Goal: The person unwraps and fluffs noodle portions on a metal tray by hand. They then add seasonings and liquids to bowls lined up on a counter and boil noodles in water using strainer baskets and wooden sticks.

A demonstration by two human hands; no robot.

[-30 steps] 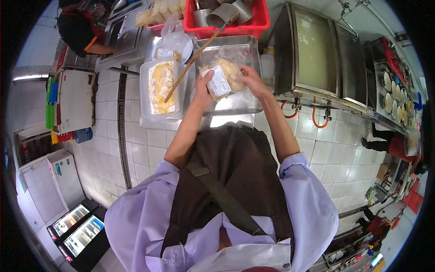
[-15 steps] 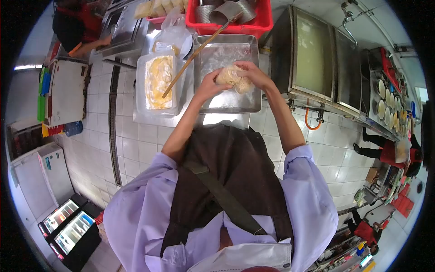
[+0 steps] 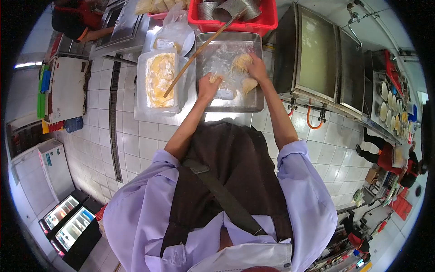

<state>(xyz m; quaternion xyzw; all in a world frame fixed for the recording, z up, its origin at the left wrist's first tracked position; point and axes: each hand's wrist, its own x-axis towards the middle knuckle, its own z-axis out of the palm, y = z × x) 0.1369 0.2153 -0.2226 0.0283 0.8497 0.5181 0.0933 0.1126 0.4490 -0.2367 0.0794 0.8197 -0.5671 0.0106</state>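
Both my hands are over a shallow metal tray (image 3: pixel 212 108) dusted with flour. In my right hand (image 3: pixel 257 69) is a loose bundle of pale noodles (image 3: pixel 241 62), hanging toward the tray's far right. My left hand (image 3: pixel 208 86), at the tray's left side, is closed on a smaller clump of noodles (image 3: pixel 217 79). Another noodle clump (image 3: pixel 248 85) lies below my right hand, near the tray's right edge. Left of the tray stands a white plastic tub (image 3: pixel 142 86) holding a yellow, floured mass. A long wooden stick (image 3: pixel 199 50) slants across from the tub to the red basket.
Behind the tray, a red basket (image 3: pixel 267 31) holds metal strainers (image 3: pixel 229 11). A clear plastic bag (image 3: pixel 174 28) sits behind the tub. Metal cabinets (image 3: pixel 317 56) stand to the right. A co-worker's arm (image 3: pixel 96 34) reaches in at far left; other people stand far right.
My hands have moved apart, and the noodle bundle they held together is now split between them. My left hand went slightly left, my right hand a little up. A clump now lies in the tray.
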